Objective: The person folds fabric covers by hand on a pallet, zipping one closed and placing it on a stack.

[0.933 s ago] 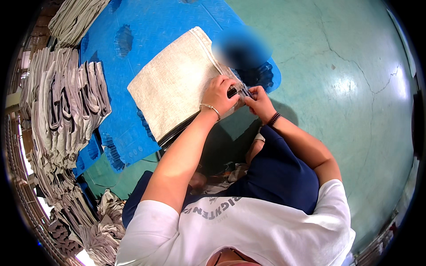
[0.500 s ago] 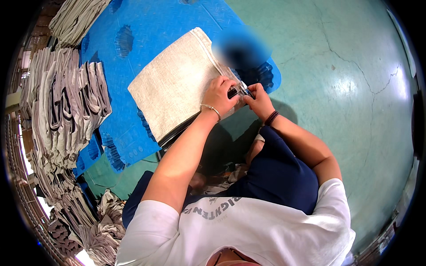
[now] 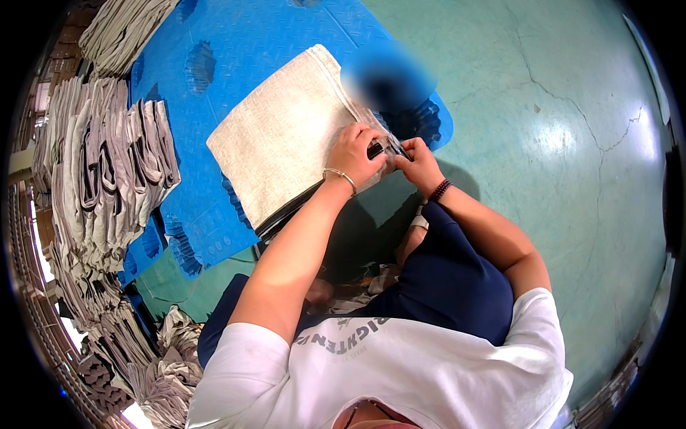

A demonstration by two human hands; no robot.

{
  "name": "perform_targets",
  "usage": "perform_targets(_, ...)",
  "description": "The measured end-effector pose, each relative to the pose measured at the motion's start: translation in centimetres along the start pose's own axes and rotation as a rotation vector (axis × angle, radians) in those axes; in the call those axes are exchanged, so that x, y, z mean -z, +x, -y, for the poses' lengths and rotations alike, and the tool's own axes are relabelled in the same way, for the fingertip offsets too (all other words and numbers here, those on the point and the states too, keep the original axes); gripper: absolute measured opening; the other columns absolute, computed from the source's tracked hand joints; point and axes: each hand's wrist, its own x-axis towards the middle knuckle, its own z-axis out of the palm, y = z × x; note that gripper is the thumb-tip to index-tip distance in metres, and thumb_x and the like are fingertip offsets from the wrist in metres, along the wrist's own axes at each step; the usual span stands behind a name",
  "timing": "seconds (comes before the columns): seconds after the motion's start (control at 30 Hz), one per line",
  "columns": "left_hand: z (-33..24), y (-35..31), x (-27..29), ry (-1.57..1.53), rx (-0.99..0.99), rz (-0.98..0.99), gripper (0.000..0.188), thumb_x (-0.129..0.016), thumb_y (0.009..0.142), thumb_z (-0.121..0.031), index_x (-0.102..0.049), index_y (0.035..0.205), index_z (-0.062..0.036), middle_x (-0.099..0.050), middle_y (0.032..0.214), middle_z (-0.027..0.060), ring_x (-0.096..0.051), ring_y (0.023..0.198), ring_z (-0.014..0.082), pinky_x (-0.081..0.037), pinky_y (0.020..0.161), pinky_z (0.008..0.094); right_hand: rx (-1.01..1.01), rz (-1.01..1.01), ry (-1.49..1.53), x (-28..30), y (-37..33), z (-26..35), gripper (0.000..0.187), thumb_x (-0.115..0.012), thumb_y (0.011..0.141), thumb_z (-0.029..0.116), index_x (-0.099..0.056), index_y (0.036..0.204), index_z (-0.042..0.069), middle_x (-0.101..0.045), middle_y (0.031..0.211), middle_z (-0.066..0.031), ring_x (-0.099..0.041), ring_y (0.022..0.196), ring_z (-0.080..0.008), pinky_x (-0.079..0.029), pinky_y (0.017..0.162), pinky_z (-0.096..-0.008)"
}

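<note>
A folded stack of beige woven fabric (image 3: 282,132) with dark layers under its near edge lies on a blue plastic pallet (image 3: 250,28). My left hand (image 3: 354,154) rests on the fabric's right corner, fingers curled over a small black piece (image 3: 375,150) at the edge. Just right of it, my right hand (image 3: 420,170) pinches a thin dark item (image 3: 404,149) between thumb and fingers. Something clear and shiny, maybe plastic film, shows between the hands; its kind is hard to make out.
Piles of folded grey-beige fabric (image 3: 107,164) stand along the left, with more crumpled cloth (image 3: 179,343) at lower left. A blurred patch hides part of the pallet's right end. Green cracked floor (image 3: 572,214) spreads to the right. My bent knee (image 3: 457,272) is below my right forearm.
My right hand has shifted very slightly beside the fabric corner, and the thin item in it sits at a slightly different angle. My left hand stays nearly in place.
</note>
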Motion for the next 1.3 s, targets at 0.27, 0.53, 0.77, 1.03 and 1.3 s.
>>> perform_targets(0.27, 0.0, 0.0, 0.1, 0.003, 0.005, 0.004, 0.031, -0.069, 0.058, -0.016, -0.055, 0.086, -0.0109, -0.049, 0.091, 0.006, -0.048, 0.089, 0.0257, -0.04, 0.077, 0.0359, 0.145, -0.033, -0.173, 0.4, 0.9, 0.9, 0.03, -0.06, 0.068, 0.011, -0.045, 0.091, -0.001, -0.057, 0.077, -0.0125, -0.057, 0.073, -0.0194, -0.044, 0.065, -0.0285)
perform_targets(0.53, -0.1, 0.1, 0.1, -0.014, 0.047, 0.023, 0.033, -0.07, 0.06, -0.021, -0.055, 0.087, -0.0101, -0.049, 0.092, 0.0057, -0.048, 0.089, 0.0254, -0.04, 0.078, 0.0352, -0.209, -0.039, 0.355, 0.9, 1.3, 1.9, 0.024, -0.054, 0.078, 0.01, -0.04, 0.097, 0.003, -0.058, 0.079, -0.0093, -0.047, 0.048, -0.0111, -0.037, 0.042, -0.0237)
perform_targets(0.77, -0.3, 0.2, -0.1, 0.033, 0.041, 0.014, 0.028, -0.068, 0.062, -0.02, -0.056, 0.085, -0.0095, -0.05, 0.091, 0.0059, -0.049, 0.088, 0.0252, -0.041, 0.075, 0.0349, -0.188, 0.135, 0.642, 1.2, 1.4, 2.4, 0.024, -0.052, 0.081, 0.015, -0.037, 0.097, 0.005, -0.058, 0.088, -0.0077, -0.039, 0.043, -0.0063, -0.03, 0.037, -0.0191)
perform_targets(1.03, 1.2, 0.7, -0.2, -0.215, 0.176, -0.009, 0.019, -0.059, 0.072, -0.017, -0.059, 0.084, -0.002, -0.055, 0.082, 0.0084, -0.055, 0.073, 0.0221, -0.044, 0.065, 0.0293, 0.044, 0.075, 0.406, 0.8, 1.5, 2.0, 0.023, -0.056, 0.078, 0.011, -0.04, 0.095, 0.005, -0.058, 0.086, -0.008, -0.047, 0.053, -0.0089, -0.038, 0.046, -0.021)
perform_targets(1.3, 1.4, 1.0, -0.3, -0.2, 0.221, 0.028, 0.019, -0.059, 0.073, -0.018, -0.06, 0.084, -0.0019, -0.055, 0.081, 0.0082, -0.055, 0.069, 0.0201, -0.044, 0.063, 0.0282, 0.338, -0.081, -0.283, 0.5, -0.1, 3.3, 0.03, -0.061, 0.068, 0.004, -0.043, 0.093, 0.004, -0.055, 0.085, -0.0117, -0.056, 0.081, -0.0265, -0.044, 0.069, -0.0322)
